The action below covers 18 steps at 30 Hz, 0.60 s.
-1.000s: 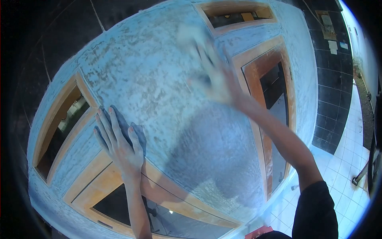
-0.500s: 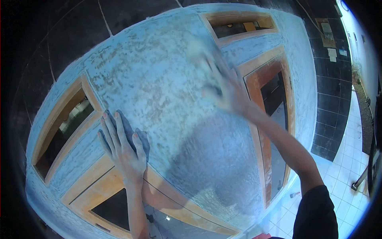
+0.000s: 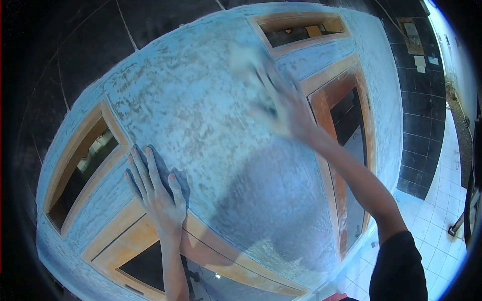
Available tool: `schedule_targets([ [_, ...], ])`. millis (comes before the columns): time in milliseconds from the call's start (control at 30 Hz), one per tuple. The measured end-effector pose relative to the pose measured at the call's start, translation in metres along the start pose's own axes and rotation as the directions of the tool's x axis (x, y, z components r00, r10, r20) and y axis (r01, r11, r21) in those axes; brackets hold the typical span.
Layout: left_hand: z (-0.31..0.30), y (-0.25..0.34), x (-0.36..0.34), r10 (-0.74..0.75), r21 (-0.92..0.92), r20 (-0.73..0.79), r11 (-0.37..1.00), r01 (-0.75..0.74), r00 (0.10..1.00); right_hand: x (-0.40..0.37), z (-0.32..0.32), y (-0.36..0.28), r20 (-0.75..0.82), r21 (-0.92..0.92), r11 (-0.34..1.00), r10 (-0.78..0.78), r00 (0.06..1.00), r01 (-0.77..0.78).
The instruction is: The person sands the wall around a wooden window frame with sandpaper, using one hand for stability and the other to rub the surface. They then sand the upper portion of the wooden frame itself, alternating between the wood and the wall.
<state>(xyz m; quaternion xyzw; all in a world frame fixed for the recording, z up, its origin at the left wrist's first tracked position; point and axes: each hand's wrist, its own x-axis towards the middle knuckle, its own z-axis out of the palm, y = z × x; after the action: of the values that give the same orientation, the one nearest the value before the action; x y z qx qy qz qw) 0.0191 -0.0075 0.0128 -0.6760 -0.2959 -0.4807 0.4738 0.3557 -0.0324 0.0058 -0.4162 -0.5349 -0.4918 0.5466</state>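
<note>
My left hand (image 3: 160, 200) lies flat with fingers spread, over the wooden frame's edge and the blue, patchily coated wall (image 3: 191, 100). Nothing is held in it. Higher up and to the right, my right hand (image 3: 286, 105) is pressed to the same wall, blurred by motion. Under and beyond its fingertips shows a pale, flat piece (image 3: 246, 57), too smeared to name exactly. Grey-brown mottling marks the upper wall, while the lower part looks smoother beneath a shadow.
Wooden frames surround a left opening (image 3: 83, 170), an upper opening (image 3: 301, 32) and a door (image 3: 346, 150) at right. Another wooden frame (image 3: 221, 251) runs along the bottom. Dark tiles (image 3: 419, 115) flank the wall; a white tiled floor (image 3: 437, 226) lies at lower right.
My right hand and the pale piece have shifted slightly left on the wall. My left hand stays in place on it, and the whole view has tilted a little.
</note>
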Motion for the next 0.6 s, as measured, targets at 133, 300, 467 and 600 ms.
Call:
schedule_targets([
  [133,0.0,0.0,0.0,0.014,0.016,0.007,1.0,-0.014,1.0,-0.023,-0.008,0.007,0.101,-0.036,0.999,-0.009,0.995,0.013],
  [300,0.0,0.002,0.002,0.015,0.014,0.004,1.0,-0.015,1.0,0.082,0.022,0.032,0.012,-0.086,0.996,-0.016,1.0,0.017],
  [467,0.0,0.001,0.001,0.017,-0.007,-0.001,1.0,-0.017,1.0,-0.024,-0.013,0.006,0.099,-0.057,0.997,0.063,0.993,-0.057],
  [600,0.001,0.003,0.002,0.015,0.014,-0.004,1.0,-0.015,1.0,-0.053,-0.028,0.013,0.197,-0.056,0.998,0.011,0.98,0.0],
])
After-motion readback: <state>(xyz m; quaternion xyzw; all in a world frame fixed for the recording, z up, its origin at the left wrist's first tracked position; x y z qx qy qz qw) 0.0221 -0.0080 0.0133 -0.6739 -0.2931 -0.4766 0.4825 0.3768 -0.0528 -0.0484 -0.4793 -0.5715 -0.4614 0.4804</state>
